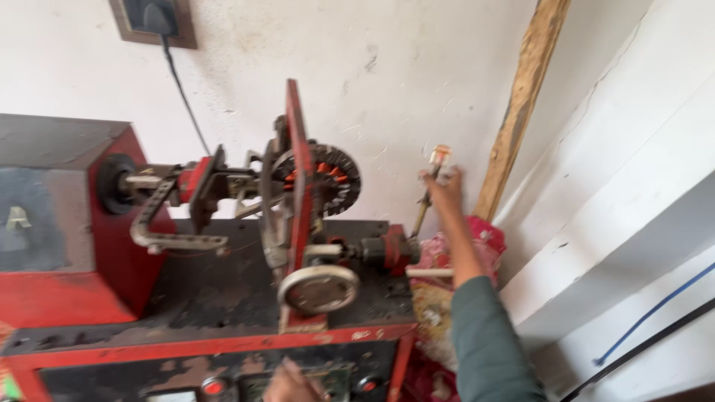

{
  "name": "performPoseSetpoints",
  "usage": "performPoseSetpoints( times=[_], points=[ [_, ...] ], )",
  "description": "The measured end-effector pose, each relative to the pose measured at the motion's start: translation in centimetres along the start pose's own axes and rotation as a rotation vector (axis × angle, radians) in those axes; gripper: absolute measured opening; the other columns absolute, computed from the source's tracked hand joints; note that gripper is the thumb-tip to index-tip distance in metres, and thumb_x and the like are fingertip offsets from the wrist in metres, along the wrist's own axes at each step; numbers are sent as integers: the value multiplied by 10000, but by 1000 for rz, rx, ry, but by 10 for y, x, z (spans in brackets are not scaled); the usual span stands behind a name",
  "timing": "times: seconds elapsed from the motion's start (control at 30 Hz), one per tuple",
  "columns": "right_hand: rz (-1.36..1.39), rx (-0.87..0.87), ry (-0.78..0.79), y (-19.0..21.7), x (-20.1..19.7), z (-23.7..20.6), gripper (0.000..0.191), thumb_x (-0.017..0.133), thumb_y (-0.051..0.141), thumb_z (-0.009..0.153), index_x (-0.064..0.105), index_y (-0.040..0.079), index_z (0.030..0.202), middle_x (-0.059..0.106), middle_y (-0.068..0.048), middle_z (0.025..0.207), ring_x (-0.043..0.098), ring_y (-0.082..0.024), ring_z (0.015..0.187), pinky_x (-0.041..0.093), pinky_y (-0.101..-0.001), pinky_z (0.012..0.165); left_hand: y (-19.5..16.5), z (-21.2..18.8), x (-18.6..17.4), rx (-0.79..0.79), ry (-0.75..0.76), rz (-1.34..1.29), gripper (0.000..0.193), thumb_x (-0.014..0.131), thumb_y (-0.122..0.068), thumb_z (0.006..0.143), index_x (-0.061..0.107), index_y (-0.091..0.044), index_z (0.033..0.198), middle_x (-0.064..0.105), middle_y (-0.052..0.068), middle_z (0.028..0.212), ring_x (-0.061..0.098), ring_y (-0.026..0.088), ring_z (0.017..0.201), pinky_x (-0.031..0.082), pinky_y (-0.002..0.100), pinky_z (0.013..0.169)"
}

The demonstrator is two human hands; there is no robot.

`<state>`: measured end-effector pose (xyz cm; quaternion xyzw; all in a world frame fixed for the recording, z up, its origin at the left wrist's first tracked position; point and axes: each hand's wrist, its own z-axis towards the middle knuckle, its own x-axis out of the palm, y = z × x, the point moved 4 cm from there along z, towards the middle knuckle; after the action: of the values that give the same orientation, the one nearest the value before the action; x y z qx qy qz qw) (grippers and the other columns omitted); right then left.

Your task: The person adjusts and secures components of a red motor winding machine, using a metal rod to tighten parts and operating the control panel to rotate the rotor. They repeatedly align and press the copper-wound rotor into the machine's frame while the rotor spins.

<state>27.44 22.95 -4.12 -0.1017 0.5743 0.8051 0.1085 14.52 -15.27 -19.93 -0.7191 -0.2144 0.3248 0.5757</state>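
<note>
A scuffed white wall fills the top of the frame, with a dark socket plate (153, 21) and its black cord at upper left and a rough wooden plank (521, 104) leaning at upper right. Below them, the red and black winding machine (223, 298) fills the left and centre, carrying a round stator (328, 177) with copper-coloured coils. At lower right a crumpled red and pink printed bag (432, 298) sits just beside the machine, its contents hidden. My right hand (445, 186) is clenched around a thin upright lever (426, 201) with a pale knob right of centre, while my left hand (290, 383) touches the control panel (246, 383) at the bottom edge, though I cannot tell how its fingers are set.
</note>
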Motion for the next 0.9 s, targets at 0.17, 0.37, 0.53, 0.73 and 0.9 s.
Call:
performPoseSetpoints(
  times=[0.17, 0.37, 0.53, 0.73, 0.9],
  points=[
    [512, 146, 118, 17, 29, 18, 384, 771, 347, 874, 555, 118, 1094, 598, -19, 878, 561, -105, 675, 429, -279, 522, -68, -51, 106, 1451, 175, 324, 439, 645, -183, 898, 551, 34, 1268, 577, 289, 1281, 612, 473, 1176, 518, 509, 967],
    [708, 200, 162, 20, 33, 19, 252, 776, 287, 903, 588, 144, 992, 467, -13, 703, 391, -77, 459, 284, -272, 406, -186, 63, 169, 731, -89, -214, 441, 514, -312, 1071, 508, 39, 1338, 543, 260, 1258, 552, 433, 1146, 441, 482, 968],
    [728, 268, 192, 35, 34, 20, 250, 740, 287, 928, 572, 142, 1042, 471, -12, 775, 410, -94, 575, 309, -286, 517, -259, 130, 199, 717, -257, -124, 896, 740, -501, 888, 400, 83, 1476, 489, 288, 1450, 496, 471, 1355, 400, 517, 1155],
    [1203, 337, 295, 45, 14, 0, 252, 698, 286, 959, 551, 141, 1103, 475, -12, 862, 434, -115, 715, 338, -302, 650, -287, 154, 241, 536, -128, -10, 1080, 889, -415, 610, 373, -54, 1487, 391, 255, 1540, 450, 464, 1324, 415, 569, 1002],
    [1629, 325, 410, 51, 22, -21, 258, 662, 286, 984, 534, 139, 1154, 479, -11, 934, 453, -132, 832, 363, -316, 760, -279, 168, 231, 398, 16, 64, 781, 774, -313, 738, 509, -275, 1471, 646, 154, 1306, 638, 380, 1191, 462, 546, 1026]
  ],
)
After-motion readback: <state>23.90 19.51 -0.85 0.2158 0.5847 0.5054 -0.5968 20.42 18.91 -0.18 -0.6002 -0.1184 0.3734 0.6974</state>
